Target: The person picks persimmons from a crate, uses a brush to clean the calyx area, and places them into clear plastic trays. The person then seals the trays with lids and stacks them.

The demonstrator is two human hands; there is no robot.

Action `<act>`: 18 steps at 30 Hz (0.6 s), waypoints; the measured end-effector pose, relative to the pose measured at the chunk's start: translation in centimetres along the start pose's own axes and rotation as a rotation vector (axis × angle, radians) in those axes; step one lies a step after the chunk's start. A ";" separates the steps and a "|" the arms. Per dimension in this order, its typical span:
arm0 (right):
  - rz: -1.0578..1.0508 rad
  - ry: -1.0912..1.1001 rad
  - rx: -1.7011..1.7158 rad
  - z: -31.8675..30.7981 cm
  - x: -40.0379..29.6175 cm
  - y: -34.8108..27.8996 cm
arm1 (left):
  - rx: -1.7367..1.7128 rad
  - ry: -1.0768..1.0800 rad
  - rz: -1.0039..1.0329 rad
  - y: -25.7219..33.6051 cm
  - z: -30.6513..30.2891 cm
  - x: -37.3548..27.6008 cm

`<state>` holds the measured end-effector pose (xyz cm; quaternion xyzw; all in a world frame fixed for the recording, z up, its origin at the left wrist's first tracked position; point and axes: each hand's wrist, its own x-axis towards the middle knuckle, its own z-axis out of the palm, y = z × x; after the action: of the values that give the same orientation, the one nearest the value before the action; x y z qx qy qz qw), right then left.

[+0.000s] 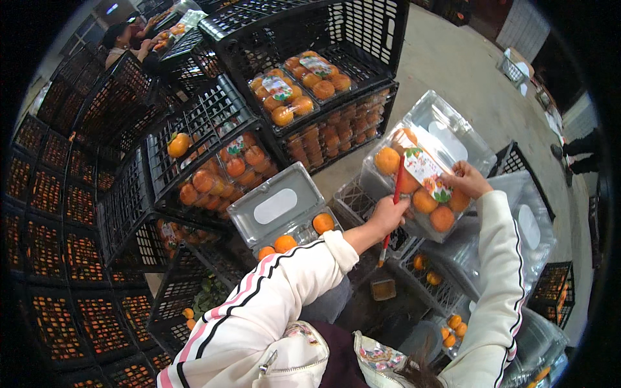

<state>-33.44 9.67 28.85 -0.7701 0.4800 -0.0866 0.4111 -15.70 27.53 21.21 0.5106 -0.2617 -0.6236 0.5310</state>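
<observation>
My left hand (390,214) is closed around a red-handled paintbrush (400,179), whose bristles point down. Just beside it, an uncovered clear plastic clamshell box (376,186) of persimmons (442,219) stands tilted in front of me, its lid (444,121) folded back. A printed paper label (421,167) with red and green pictures lies across the fruit. The fingertips of my right hand (468,179) hold the label's right side. Under the brush sits a small square tub (383,289) with something brownish in it.
Another opened clamshell (276,203) with a few persimmons lies left of my forearm. Black plastic crates (310,29) holding labelled, packed boxes (281,97) stand ahead. Stacked empty clamshells (529,228) are at right. A loose persimmon (179,145) rests on a crate. People (121,43) work at far left.
</observation>
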 end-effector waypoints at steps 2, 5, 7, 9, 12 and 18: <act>0.025 -0.059 0.037 -0.1 -0.7 -1.9 | -0.014 -0.020 0.015 -0.2 -0.2 -0.2; 0.081 -0.061 -0.005 -0.7 -1.8 -3.8 | -0.031 -0.011 0.052 0.6 0.3 -0.7; 0.122 -0.133 0.030 -0.8 -1.9 -4.3 | 0.015 0.039 0.041 0.6 0.2 -1.0; 0.092 -0.202 0.134 -0.3 -2.5 -5.6 | 0.092 0.056 -0.027 0.9 -0.1 -1.1; 0.280 -0.376 0.457 -0.4 -2.9 -7.2 | -0.014 0.027 -0.113 0.7 -0.2 -1.8; 0.347 -0.399 0.763 -0.5 -5.2 -7.8 | -0.383 -0.033 -0.008 3.0 -0.8 -3.1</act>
<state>-31.25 15.18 36.11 -0.4736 0.4472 -0.0373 0.7579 -14.08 29.68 24.65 0.3907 -0.1448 -0.6725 0.6116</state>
